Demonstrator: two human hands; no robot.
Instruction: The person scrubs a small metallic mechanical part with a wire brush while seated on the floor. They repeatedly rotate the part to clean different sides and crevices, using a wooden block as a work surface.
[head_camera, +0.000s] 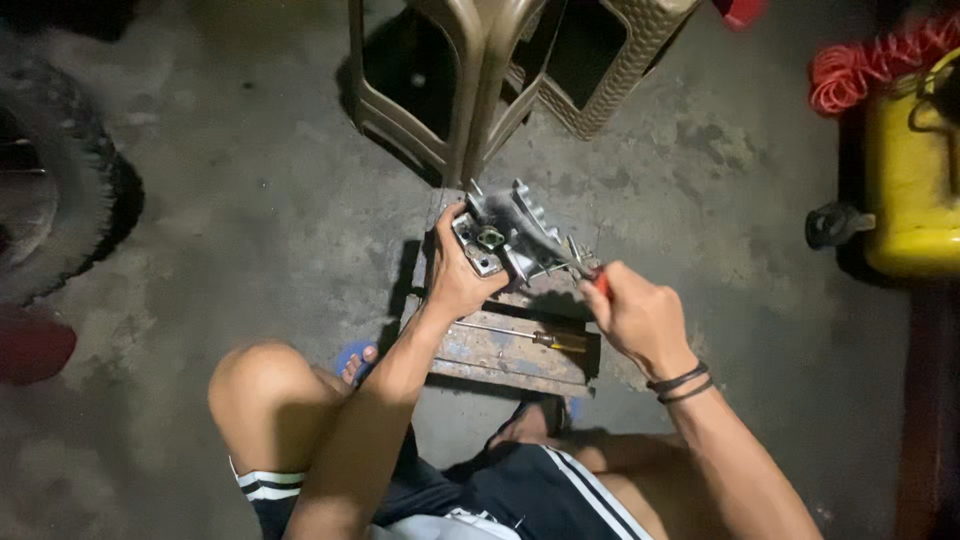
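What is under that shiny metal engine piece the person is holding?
The metal engine part sits above a worn wooden block, steadied by the left hand. A screwdriver lies on the block nearer the person. The spot directly beneath the part is covered.

Left hand (458, 283) steadies metal engine part (505, 238); right hand (640, 318) grips screwdriver (560, 255).

The metal engine part (508, 238) rested on the far end of the wooden block (500, 352), gripped at its left by the left hand (458, 275), while the right hand (640, 318), to its right, held a tool (560, 255) against it. A screwdriver (520, 335) lay across the block nearer the person, between the hands. Two stools (500, 80) stood beyond the block, a tyre (60, 190) far left, and a container (912, 180) far right.
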